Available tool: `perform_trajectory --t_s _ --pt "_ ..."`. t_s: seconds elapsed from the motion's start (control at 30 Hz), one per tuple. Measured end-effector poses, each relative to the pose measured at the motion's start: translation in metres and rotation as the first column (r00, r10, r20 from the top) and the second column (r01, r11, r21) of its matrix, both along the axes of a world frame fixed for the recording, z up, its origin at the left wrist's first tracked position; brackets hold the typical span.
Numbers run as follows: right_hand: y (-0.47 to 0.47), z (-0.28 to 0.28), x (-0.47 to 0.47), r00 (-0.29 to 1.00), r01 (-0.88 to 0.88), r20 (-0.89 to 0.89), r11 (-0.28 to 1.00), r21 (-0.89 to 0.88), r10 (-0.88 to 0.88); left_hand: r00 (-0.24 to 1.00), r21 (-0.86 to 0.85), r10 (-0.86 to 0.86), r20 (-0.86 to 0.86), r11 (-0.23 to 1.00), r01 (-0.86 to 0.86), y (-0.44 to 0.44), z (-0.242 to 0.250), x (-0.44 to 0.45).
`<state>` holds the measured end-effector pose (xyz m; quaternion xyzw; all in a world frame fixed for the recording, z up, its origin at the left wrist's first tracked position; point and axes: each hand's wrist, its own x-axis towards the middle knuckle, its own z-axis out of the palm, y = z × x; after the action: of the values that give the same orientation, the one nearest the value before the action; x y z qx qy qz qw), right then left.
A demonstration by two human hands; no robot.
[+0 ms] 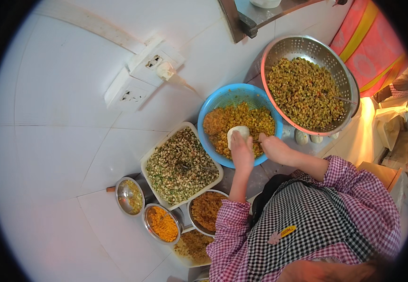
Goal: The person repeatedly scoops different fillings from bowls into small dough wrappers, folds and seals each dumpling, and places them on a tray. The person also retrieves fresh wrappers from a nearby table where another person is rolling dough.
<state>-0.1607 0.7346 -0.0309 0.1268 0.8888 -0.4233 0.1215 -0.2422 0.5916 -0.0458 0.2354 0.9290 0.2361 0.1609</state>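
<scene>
My left hand [243,151] holds a flat, pale piece of dough [238,131] over a blue plastic colander [278,125]. Inside the colander is a yellow-orange chopped filling [249,112]. My right hand [276,149] grips the thin dark handle of a utensil [257,141] close beside the dough. The far end of this utensil is hidden behind my left hand and the dough. Several white shaped dough pieces [301,137] lie on the work surface below the large metal colander [311,46], just beyond my right hand.
The metal colander holds chopped filling and a spoon. A white tray [164,203] of green-and-white filling adjoins the blue colander. Metal bowls [146,222] and another tray [189,262] stand lower left. A plug sits in a wall socket [158,61]; a wooden drawer [383,176] is at right.
</scene>
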Motion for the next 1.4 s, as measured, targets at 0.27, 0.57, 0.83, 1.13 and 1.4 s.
perform_trajectory --t_s 0.27,0.57,0.83,1.13,1.4 --pt "0.002 -0.001 0.013 0.968 0.252 0.093 0.877 -0.408 -0.235 0.944 0.189 0.235 -0.231 0.963 -0.193 0.030 -0.043 -0.024" --pt "-0.014 0.032 0.032 0.959 0.090 -0.264 0.993 -0.072 -0.106 0.362 0.427 0.281 0.889 -0.217 -0.878 0.058 -0.010 -0.014" --pt "0.015 0.022 0.037 0.921 0.260 -0.083 0.759 -0.597 -0.381 0.244 0.124 -0.263 0.934 -0.401 -0.908 0.039 -0.044 -0.020" --pt "0.024 -0.009 0.038 0.941 0.251 -0.075 0.828 -0.501 -0.331 0.344 0.308 -0.143 0.928 -0.229 -0.924 0.017 -0.030 -0.018" --pt "0.029 -0.010 0.013 0.986 0.137 -0.065 0.967 -0.214 -0.154 0.230 0.237 0.059 0.971 -0.325 -0.916 -0.021 -0.005 -0.019"
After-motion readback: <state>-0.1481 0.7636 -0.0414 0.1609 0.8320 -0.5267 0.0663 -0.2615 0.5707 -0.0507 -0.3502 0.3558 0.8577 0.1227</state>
